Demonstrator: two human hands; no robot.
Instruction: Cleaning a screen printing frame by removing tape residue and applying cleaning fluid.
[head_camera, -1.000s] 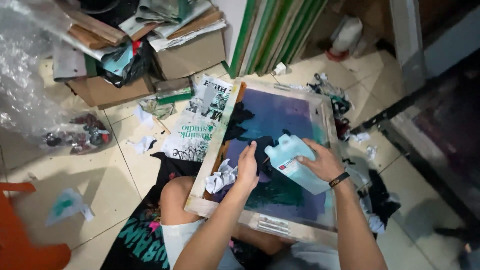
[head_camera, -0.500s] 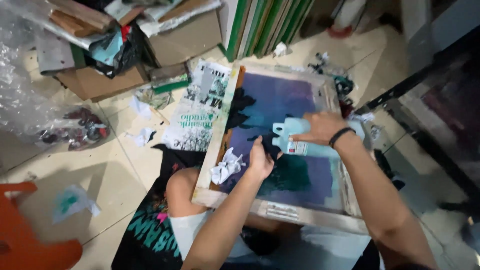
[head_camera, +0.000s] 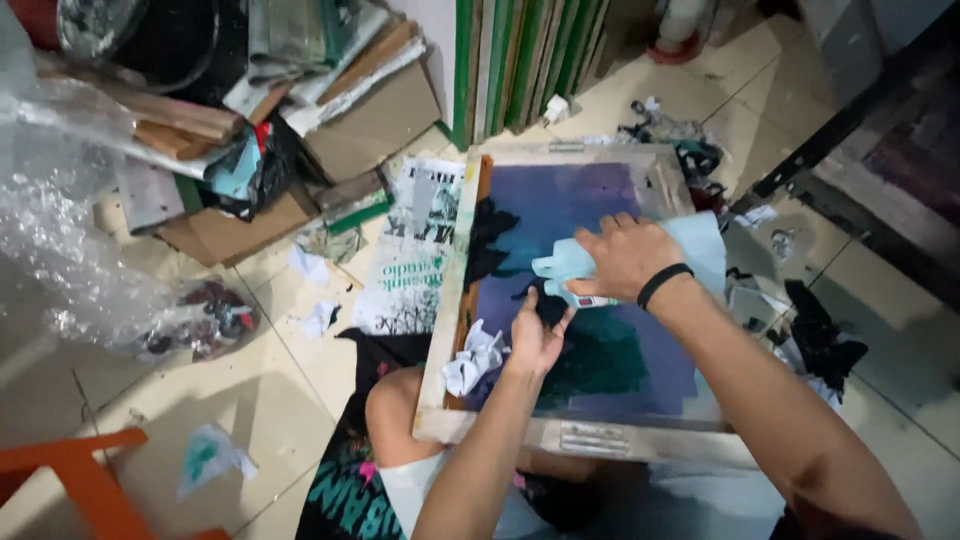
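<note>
A wooden screen-printing frame rests on my lap and the floor, its mesh stained purple, teal and black. My right hand, with a black band at the wrist, grips a pale blue plastic bottle tipped sideways over the mesh, its spout pointing left. My left hand presses on the mesh just below the spout, beside a crumpled white rag that its fingers seem to pinch.
Newspaper lies under the frame's left side. Cardboard boxes and clutter fill the back left, with bubble wrap. Green-edged frames lean on the wall. An orange stool stands at the lower left. Dirty rags lie to the right.
My right hand has tipped the bottle from upright to lying sideways and moved it up the mesh. My left hand stays near the rag.
</note>
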